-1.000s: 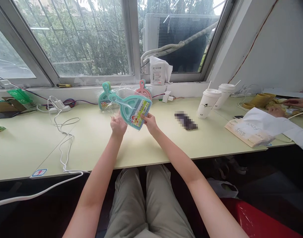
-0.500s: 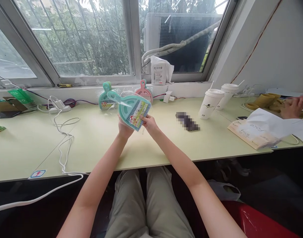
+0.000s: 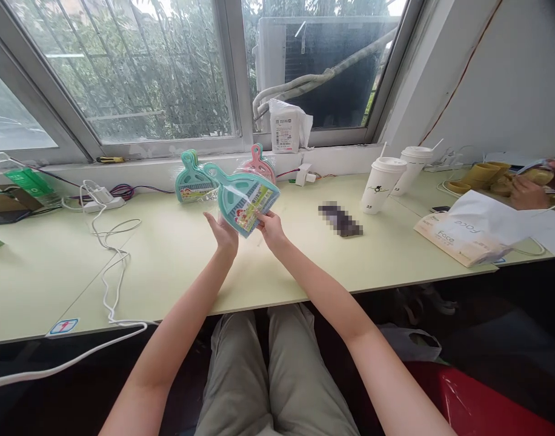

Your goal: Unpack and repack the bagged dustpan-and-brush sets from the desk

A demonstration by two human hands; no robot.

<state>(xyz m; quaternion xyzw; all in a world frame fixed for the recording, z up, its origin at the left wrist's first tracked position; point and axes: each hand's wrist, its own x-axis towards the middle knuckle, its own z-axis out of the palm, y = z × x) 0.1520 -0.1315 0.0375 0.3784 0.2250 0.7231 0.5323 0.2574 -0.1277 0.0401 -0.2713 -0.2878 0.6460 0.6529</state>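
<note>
A teal dustpan set (image 3: 243,197) in clear wrap, with a printed card on it, is held up above the table. My right hand (image 3: 271,228) pinches its lower right edge, thumb over the card. Beneath its lower left side is my left hand (image 3: 223,233), thumb spread away and palm up against the set; its other fingers are mostly hidden behind it. Farther back, more teal dustpans (image 3: 193,178) and pink dustpans (image 3: 259,162) lean against the wall under the window.
White cables (image 3: 118,254) and a power strip (image 3: 105,204) lie left on the table (image 3: 168,272). To the right are a blurred dark object (image 3: 341,219), two white cups (image 3: 382,184), a tissue pack (image 3: 463,233) and another person's hands (image 3: 529,192) holding something yellowish.
My left thumb has come away from the dustpan set and points outward. The set has turned slightly in my right hand. The view has shifted a little.
</note>
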